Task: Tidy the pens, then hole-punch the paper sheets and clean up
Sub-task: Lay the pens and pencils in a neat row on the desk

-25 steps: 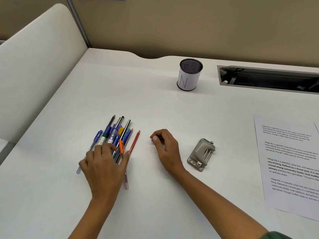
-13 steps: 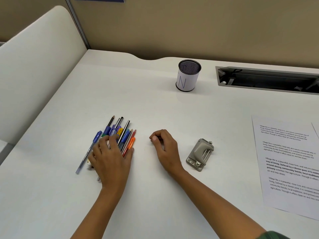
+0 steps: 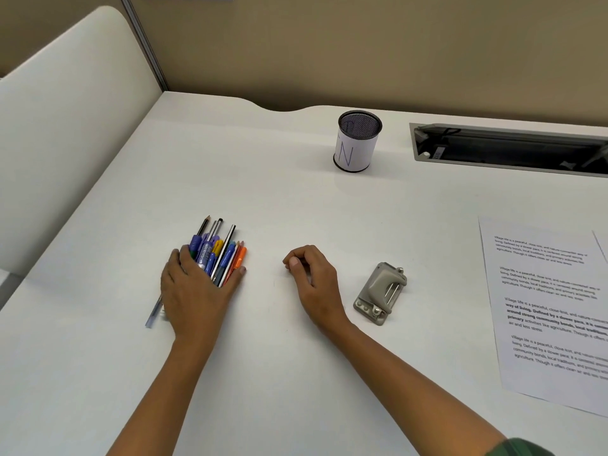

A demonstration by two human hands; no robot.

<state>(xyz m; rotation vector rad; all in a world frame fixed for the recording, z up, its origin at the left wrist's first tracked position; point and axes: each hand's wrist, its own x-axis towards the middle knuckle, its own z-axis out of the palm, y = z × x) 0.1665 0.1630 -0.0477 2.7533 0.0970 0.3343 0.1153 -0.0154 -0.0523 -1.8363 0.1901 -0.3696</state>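
Observation:
Several pens and pencils [image 3: 215, 250] lie bunched on the white desk [image 3: 263, 199], tips pointing away from me. My left hand [image 3: 194, 291] lies over their near ends, fingers and thumb curled around the bundle from both sides. One clear pen [image 3: 154, 312] sticks out under the hand's left edge. My right hand [image 3: 312, 278] rests on the desk to the right of the pens, loosely curled and holding nothing. A grey hole punch [image 3: 381, 292] sits just right of that hand. Printed paper sheets [image 3: 546, 304] lie at the right edge.
A mesh pen cup [image 3: 358, 141] with a white label stands at the back centre. A recessed cable tray [image 3: 510, 149] is set into the desk at the back right. A white partition [image 3: 62, 136] borders the left side.
My left hand has slid forward and gathered the spread pens into a tighter bundle, closing around them. The stray orange and red pens now lie against the bunch. My right hand has stayed put.

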